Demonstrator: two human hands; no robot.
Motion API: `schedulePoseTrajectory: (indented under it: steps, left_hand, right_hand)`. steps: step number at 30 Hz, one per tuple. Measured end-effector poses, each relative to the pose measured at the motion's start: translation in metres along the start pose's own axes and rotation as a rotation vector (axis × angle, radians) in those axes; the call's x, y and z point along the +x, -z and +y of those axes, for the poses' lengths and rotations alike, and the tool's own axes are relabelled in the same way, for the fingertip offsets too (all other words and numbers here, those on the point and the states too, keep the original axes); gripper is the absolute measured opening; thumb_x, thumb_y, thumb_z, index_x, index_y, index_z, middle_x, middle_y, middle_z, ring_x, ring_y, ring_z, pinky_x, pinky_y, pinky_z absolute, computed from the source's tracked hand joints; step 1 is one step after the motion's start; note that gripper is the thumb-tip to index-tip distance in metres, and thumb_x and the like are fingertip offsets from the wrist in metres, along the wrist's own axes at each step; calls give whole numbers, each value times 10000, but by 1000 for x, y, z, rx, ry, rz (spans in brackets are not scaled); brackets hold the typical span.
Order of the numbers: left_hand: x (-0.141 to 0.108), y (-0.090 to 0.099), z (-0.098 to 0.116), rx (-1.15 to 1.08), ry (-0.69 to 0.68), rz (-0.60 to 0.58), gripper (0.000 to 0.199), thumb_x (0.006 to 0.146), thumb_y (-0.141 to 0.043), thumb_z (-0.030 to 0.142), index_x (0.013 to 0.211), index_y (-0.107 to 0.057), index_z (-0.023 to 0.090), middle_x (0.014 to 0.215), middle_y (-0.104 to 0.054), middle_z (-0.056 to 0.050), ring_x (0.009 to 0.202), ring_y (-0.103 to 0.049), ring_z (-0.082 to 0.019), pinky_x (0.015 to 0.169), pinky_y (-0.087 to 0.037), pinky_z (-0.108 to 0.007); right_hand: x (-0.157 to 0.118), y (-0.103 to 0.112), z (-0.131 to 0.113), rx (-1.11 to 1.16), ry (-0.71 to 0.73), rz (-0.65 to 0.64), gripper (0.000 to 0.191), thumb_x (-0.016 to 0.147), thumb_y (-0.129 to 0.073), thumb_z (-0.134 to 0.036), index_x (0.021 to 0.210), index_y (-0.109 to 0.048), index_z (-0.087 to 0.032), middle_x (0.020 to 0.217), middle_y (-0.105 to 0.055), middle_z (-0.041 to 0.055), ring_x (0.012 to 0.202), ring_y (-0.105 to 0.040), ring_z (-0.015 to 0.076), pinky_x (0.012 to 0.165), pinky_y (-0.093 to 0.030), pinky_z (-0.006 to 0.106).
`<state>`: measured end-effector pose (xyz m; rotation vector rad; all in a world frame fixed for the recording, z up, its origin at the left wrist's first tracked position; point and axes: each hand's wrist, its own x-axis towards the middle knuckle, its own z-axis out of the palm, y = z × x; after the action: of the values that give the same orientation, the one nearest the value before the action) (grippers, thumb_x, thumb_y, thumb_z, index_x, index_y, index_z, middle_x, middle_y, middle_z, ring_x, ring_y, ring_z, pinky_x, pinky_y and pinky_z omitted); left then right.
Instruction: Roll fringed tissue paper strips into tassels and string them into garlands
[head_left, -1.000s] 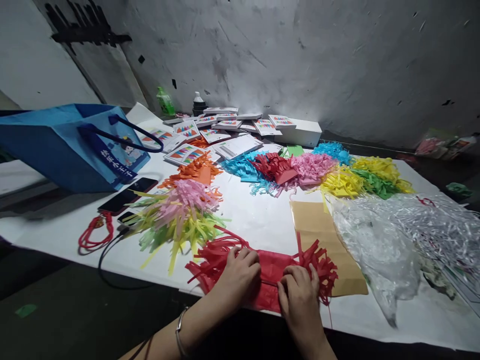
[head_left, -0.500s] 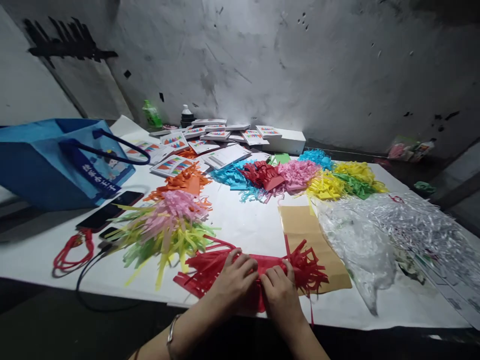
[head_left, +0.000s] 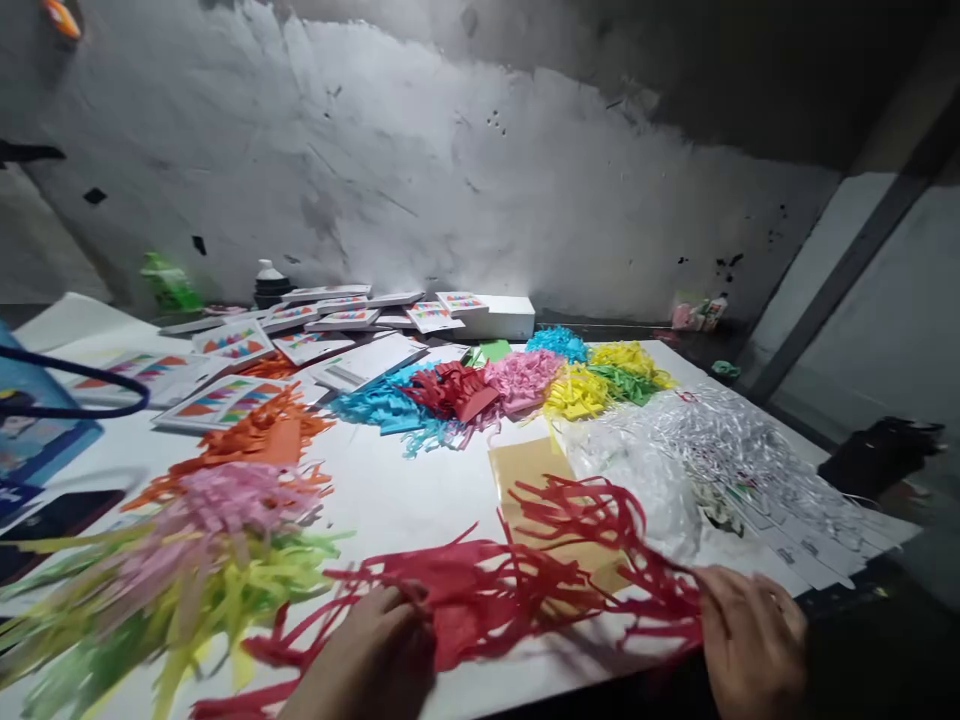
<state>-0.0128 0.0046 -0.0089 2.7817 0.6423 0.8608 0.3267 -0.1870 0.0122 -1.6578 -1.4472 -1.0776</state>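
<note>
Fringed red tissue paper [head_left: 457, 590] stretches across the front of the white-covered table, its strips partly loose and blurred. My left hand [head_left: 375, 645] is closed on the paper's left part, fingers curled at its edge. Off to the right, my right hand [head_left: 746, 635] is closed on a few red strips that trail back leftward. A tan sheet [head_left: 525, 465] lies partly under the red fringe. Left of my left hand is a pile of pink [head_left: 232, 500] and yellow-green [head_left: 217, 590] fringed paper.
Orange [head_left: 262, 435], blue [head_left: 382, 405], red, pink and yellow fringed bundles form an arc behind. White printed packs [head_left: 345, 318] are stacked at the back. Clear plastic [head_left: 637, 480] and silver tinsel [head_left: 750, 450] lie right. A blue bag [head_left: 45, 440] and dark phone [head_left: 67, 520] are left.
My right hand has moved far right with red strips, and the red paper is spread wider. My left hand has shifted left and down. The view has turned right.
</note>
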Motion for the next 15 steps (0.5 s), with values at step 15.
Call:
schedulePoseTrajectory:
  steps: [15]
  left_hand:
    - [100, -77, 134, -1541, 446, -593, 528, 658, -841, 618, 716, -608, 147, 666, -571, 8, 626, -493, -113, 618, -367, -221]
  right_hand:
    - [-13, 5, -35, 387, 66, 60, 182, 901, -555, -83, 851, -675, -211, 638, -667, -44, 572, -649, 98, 976, -496, 370]
